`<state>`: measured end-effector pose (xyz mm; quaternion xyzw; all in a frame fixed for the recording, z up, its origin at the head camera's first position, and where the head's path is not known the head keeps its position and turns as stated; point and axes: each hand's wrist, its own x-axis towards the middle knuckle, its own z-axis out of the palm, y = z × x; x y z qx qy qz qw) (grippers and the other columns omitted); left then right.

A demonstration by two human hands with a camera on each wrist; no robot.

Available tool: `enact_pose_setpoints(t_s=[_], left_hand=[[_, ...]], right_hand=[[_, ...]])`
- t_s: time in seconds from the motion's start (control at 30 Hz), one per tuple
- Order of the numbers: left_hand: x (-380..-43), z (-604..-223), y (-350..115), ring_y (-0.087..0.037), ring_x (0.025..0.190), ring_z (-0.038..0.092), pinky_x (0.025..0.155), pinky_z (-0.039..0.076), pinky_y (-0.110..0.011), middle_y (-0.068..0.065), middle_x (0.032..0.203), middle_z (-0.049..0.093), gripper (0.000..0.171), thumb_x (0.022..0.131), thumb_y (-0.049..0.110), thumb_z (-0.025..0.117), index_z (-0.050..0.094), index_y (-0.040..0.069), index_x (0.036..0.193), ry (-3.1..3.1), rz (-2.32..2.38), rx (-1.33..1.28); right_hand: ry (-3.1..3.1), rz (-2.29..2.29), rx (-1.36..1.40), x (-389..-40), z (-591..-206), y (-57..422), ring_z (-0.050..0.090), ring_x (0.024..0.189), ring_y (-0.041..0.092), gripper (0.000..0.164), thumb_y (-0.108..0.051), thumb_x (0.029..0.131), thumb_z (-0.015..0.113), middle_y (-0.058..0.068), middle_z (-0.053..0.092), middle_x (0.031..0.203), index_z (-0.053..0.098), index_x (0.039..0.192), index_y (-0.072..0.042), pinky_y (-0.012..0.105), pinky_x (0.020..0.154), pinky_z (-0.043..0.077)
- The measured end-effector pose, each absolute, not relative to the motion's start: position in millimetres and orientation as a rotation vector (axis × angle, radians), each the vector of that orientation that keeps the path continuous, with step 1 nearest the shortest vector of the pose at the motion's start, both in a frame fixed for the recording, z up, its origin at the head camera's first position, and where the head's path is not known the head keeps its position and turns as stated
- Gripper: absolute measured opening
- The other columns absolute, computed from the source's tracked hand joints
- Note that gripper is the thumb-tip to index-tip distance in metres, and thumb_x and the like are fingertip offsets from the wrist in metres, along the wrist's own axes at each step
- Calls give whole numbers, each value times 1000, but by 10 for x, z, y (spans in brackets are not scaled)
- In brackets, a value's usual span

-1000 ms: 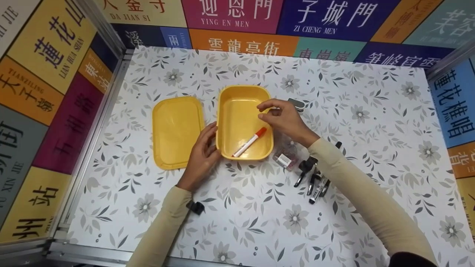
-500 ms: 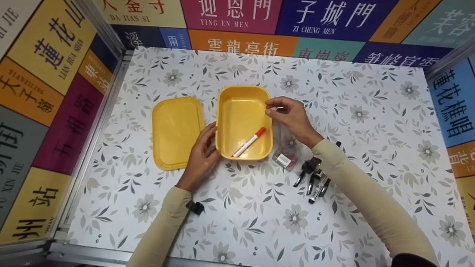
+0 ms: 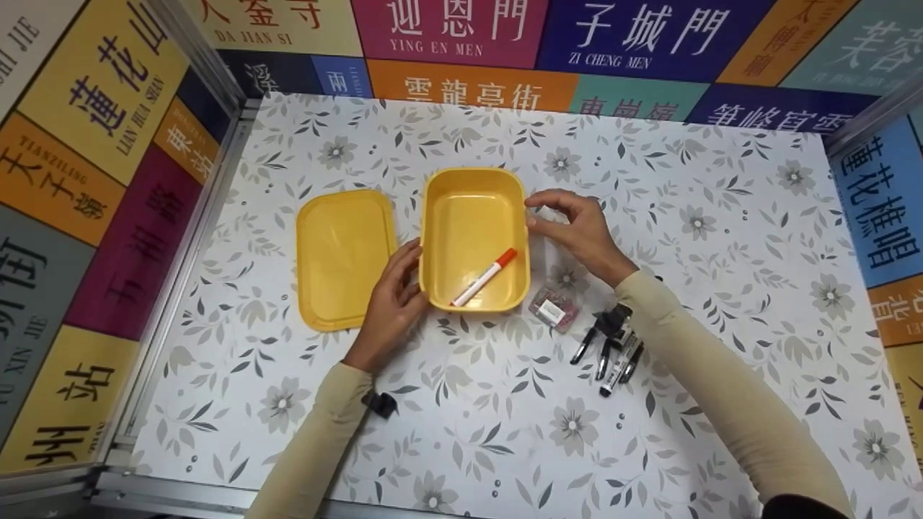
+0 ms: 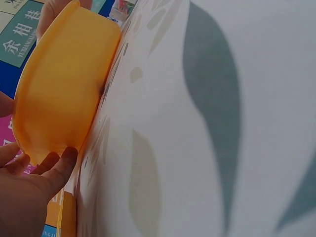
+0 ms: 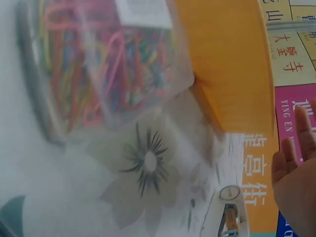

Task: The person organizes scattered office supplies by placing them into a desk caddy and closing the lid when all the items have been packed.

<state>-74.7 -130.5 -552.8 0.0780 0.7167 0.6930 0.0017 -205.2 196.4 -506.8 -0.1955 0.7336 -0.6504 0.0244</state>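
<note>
A yellow plastic box [image 3: 472, 216] stands uncovered on the table, and a white marker with a red cap [image 3: 483, 277] lies slanted inside it. My left hand [image 3: 393, 303] rests against the box's left wall, fingertips on the side and thumb at the lower left corner. At the right rim is my right hand [image 3: 580, 234], its thumb and fingertips right beside the edge with nothing between them. Its fingers are extended in the right wrist view. Left of the box lies its yellow lid [image 3: 342, 252], flat, close to my left hand.
A clear case of coloured paper clips [image 5: 118, 64] sits right of the box. Several black pens and markers [image 3: 613, 367] lie below my right forearm. A small pale-cased item [image 5: 217, 222] shows beyond the box. Printed panels [image 3: 461, 43] wall the floral-patterned table.
My right hand has moved right, from over the box's inside to outside its right rim. The left hand, box, lid and red-capped marker have stayed in place.
</note>
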Motion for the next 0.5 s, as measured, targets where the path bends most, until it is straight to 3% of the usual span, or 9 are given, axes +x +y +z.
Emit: enact_pose_setpoints(t_s=[0.13,0.33,0.5], left_hand=[[-752,-5528,-1301,-24,159,43,128,42,-32,4,177,33,70,104,-7,65,42,4,168,2251,2173,246],[-751,-5527,-1302,-26,158,44,127,43,-32,6,177,33,71,103,-7,65,43,7,169,2251,2176,241],[-747,-5518,-1296,-25,159,43,127,42,-32,8,177,34,70,104,-7,65,43,9,169,2257,2167,230]], right_hand=[[2253,-2029,-651,-2083,-5121,2033,65,130,30,27,5,95,82,22,74,130,79,121,9,46,124,45],[2340,-1953,-591,-2120,-5168,2146,57,136,23,27,-3,95,85,15,71,138,82,121,1,62,124,42],[2436,-1879,-563,-2176,-5209,2230,52,138,23,30,-1,93,86,17,66,142,81,122,3,63,122,45]])
